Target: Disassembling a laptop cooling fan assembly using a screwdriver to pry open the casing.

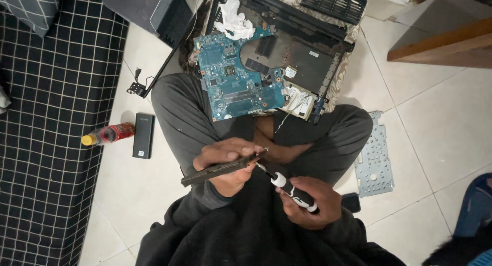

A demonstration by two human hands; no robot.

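step: a screw on a flat dark part (220, 169) is being worked with a screwdriver (287, 186); the tip is set at the part's right end, just over the lap.
left hand (228, 161): closed around the part, fingers wrapped over the top edge, thumb under; the part is held tilted, right end up.
right hand (310, 199): closed on the screwdriver's black-and-white handle, shaft aimed up-left at the part.
part: probably a drive caddy or bracket; the view is too small for certainty.
grip advice: the part is best braced against the knee so torque is not taken by the wrist alone.
driver advice: the shaft is to be kept in line with the screw axis; at this slant the tip is likely to cam out. Axial pressure first, then slow turning.
screw risk: a freed screw can be lost in the dark trousers; it should be caught with the left fingertips.
nearby: blue board (238, 79) and open laptop base (312, 61) lie past the knees; metal plate (374, 158) on tile at right; bottle (107, 134) and black block (143, 135) at left, well apart.
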